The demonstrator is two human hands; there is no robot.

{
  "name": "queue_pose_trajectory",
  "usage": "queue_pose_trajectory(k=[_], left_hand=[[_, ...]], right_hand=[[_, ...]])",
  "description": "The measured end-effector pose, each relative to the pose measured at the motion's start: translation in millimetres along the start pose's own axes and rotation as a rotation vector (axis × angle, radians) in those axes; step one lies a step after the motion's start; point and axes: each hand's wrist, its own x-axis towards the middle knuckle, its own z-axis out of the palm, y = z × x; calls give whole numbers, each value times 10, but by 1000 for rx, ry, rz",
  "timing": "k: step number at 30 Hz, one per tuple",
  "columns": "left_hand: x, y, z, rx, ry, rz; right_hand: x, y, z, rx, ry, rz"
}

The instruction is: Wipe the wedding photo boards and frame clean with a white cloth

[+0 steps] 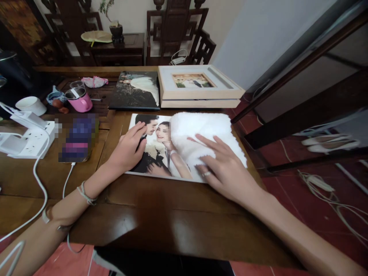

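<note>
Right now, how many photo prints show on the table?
3: a couple's photo beneath the left hand, partly covered by the white cloth; a dark print beyond it; and a picture in a pale wooden frame to that print's right. Others may be hidden underneath.

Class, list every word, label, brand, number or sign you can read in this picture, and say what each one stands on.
No text can be read.
Phone: pixelated, so nothing on it is legible.
White power strip: any markings are too small to read.
Pink mug: no lettering can be made out.
Couple's photo print under the left hand: no lettering visible.
</note>
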Motion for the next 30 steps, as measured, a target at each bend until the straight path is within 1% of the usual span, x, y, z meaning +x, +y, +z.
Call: queue_pose_trajectory(k=[3, 6, 9, 14, 17, 19, 23, 25, 27, 30], left_hand=[[77, -46, 5, 5, -1, -1], [113, -71, -4, 7, -5, -4], [113, -72, -8, 3, -8, -7], [81, -52, -10, -7, -3, -9], [76, -51, 1, -9, -2, -12], [95, -60, 24, -12, 0, -13], [181, -87, 96, -19, 4, -7], [215, -92, 117, -19, 3, -8], [220, -87, 116, -19, -2, -12], [159, -60, 73, -18, -6, -17]], right_hand=[[-112, -150, -43, 44, -6, -39], [-170, -219, -59, 89, -3, -56], [-168, -201, -46, 103, -6, -62], [-104, -107, -5, 95, 1, -58], [-81, -101, 6, 95, 10, -67], [-89, -146, -5, 111, 2, -81], [-145, -311, -76, 178, -8, -177], [-168, -361, -113, 198, -34, -200], [-173, -344, -131, 212, -64, -186], [-141, -187, -114, 201, -88, -147]])
